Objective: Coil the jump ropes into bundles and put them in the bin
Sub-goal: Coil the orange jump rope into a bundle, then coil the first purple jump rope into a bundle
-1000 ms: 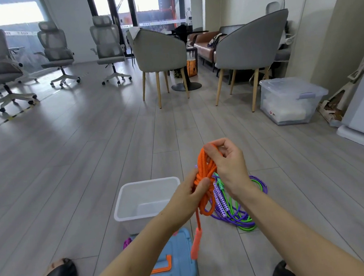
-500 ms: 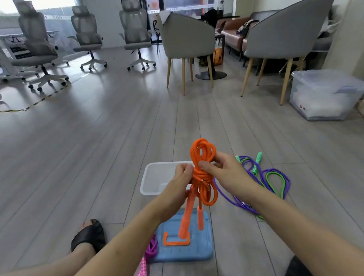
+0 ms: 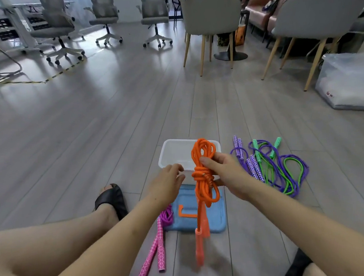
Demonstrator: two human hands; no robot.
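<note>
My right hand (image 3: 223, 173) grips the coiled orange jump rope (image 3: 201, 156) around its wrapped middle, holding the bundle upright in the air in front of the white bin (image 3: 169, 153). Its two orange handles (image 3: 200, 242) dangle below. My left hand (image 3: 169, 179) hovers just left of the bundle, fingers loosely curled, touching nothing. Purple and green ropes (image 3: 275, 168) lie loose on the floor to the right of the bin. A pink rope (image 3: 159, 232) with patterned handles lies on the floor to the left, near my legs.
A blue lid (image 3: 217, 219) with an orange clip lies flat on the floor in front of the bin. My sandalled foot (image 3: 111, 198) rests to the left. Grey chairs (image 3: 209, 21) and a clear storage box (image 3: 349, 83) stand farther back on the wooden floor.
My left hand has let go of the orange bundle and drawn slightly left. The right hand alone holds it now. My head has tipped down, showing more of the floor.
</note>
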